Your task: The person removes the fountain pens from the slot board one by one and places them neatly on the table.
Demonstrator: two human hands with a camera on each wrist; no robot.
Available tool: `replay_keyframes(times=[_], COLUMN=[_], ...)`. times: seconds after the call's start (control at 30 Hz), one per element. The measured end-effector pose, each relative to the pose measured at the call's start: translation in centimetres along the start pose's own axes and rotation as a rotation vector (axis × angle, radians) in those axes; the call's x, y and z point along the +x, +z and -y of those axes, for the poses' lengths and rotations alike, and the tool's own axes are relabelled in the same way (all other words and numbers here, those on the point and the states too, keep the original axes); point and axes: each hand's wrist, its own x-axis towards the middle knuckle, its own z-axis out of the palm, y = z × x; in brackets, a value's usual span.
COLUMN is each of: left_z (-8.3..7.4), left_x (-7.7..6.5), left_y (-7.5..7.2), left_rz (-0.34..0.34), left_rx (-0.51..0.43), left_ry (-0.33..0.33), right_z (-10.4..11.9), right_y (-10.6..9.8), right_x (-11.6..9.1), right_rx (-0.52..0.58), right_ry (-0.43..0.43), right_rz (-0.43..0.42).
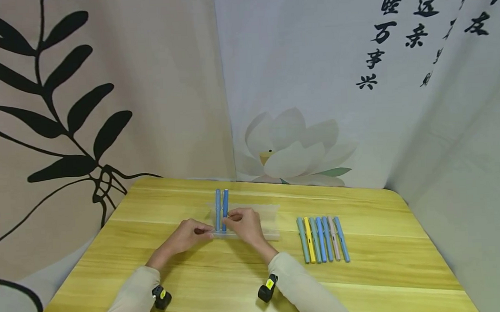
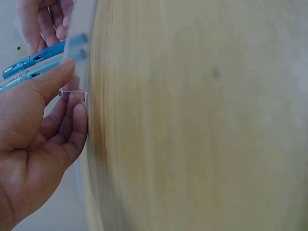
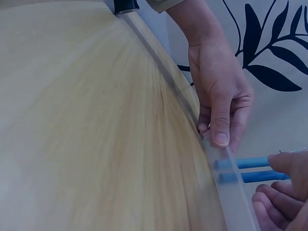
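A clear plastic pen case (image 1: 269, 220) lies at the middle of the table, its strip-like pocket toward the near side. Two pens stand side by side with their lower ends in that pocket: a lighter blue pen (image 1: 217, 206) on the left and a darker blue pen (image 1: 225, 199) beside it. My left hand (image 1: 188, 236) pinches the left end of the pocket (image 2: 79, 57) between thumb and fingers. With thumb and fingertips, my right hand (image 1: 246, 225) holds the darker blue pen partway along; its exact contact is partly hidden in the right wrist view.
To the right, several capped pens lie in a row on the wooden table (image 1: 383, 243): green pens (image 1: 302, 242), a yellow pen (image 1: 309, 241), blue pens (image 1: 342, 240) and a pinkish pen (image 1: 334, 240). Printed curtains (image 1: 180, 84) hang behind the table.
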Motion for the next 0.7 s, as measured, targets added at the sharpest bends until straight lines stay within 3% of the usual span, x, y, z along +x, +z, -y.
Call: replay_keyframes(times=[0.3, 0.7], left_z=[-0.12, -0.17], left_x=[0.15, 0.03], left_y=[-0.02, -0.01], left_rz=[0.001, 0.005], left_rx=[-0.008, 0.002], left_ry=[-0.016, -0.016], right_z=[-0.6, 0.27], right_y=[0.77, 0.25], right_x=[0.36, 0.59], right_rx=[-0.05, -0.013], right_ry=[0.011, -0.034], right_rz=[-0.035, -0.024])
